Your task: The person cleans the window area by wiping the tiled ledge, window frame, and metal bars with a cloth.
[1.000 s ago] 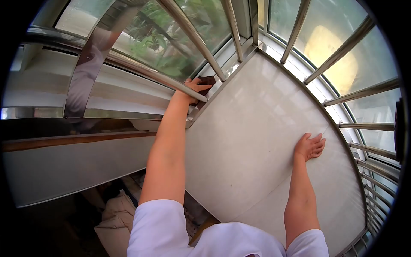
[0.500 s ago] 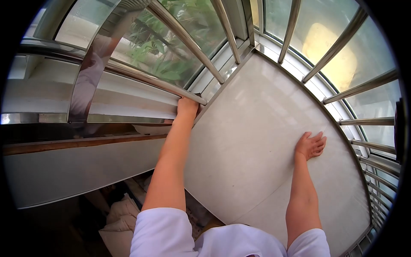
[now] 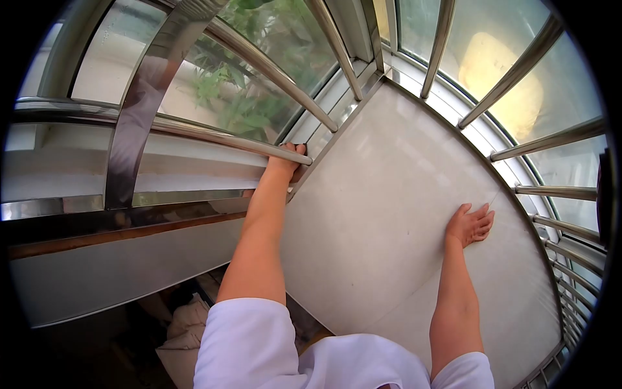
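My left hand (image 3: 285, 161) is stretched out to the far end of a shiny metal bar (image 3: 220, 136), beside the window corner. Its fingers are curled around the bar, and their tips show just past it. Part of this hand is hidden by the bar. My right hand (image 3: 469, 224) lies on the pale, glossy panel (image 3: 363, 214), fingers spread and nothing in them.
More metal bars (image 3: 512, 71) rise along the curved right edge, in front of window glass. A wide steel strip (image 3: 139, 117) crosses the left side. Leaves (image 3: 246, 110) show through the glass. Beige fabric (image 3: 188, 324) lies low on the left in shadow.
The left-hand bars and steel strip sit lower in view as my head shifts. The fingertips of my left hand now show past the bar. My right hand stays nearly in place.
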The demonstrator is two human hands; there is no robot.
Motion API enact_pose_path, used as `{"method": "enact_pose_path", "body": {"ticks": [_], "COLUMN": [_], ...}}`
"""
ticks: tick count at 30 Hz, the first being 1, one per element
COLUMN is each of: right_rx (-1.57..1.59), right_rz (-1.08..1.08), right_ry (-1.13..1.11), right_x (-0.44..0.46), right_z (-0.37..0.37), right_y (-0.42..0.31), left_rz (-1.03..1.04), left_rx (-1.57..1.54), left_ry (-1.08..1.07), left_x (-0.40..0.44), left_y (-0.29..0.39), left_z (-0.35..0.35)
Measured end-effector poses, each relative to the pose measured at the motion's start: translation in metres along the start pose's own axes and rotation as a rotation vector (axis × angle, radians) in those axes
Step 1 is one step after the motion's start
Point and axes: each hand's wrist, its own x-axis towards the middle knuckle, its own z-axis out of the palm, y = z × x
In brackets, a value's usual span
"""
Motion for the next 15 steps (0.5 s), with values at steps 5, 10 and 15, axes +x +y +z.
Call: {"method": "enact_pose_path", "body": {"ticks": [5, 10, 15], "right_rx": [-0.012, -0.025, -0.007], "right_rz": [-0.004, 0.002, 0.022], "right_ry": [-0.004, -0.038, -0.118], "right_x": [-0.002, 0.001, 0.005], "right_z": [0.001, -0.004, -0.02], "right_y": [0.002, 0.003, 0.002], "left_rz": [0.018, 0.086, 0.124], "left_rx": [-0.025, 0.044, -0.055], "left_ry": [0.067, 0.082, -0.126], "left_x": [0.006, -0.012, -0.025], "left_y": [0.0, -0.008, -0.024], "left_z": [0.018, -0.003, -0.052]}}
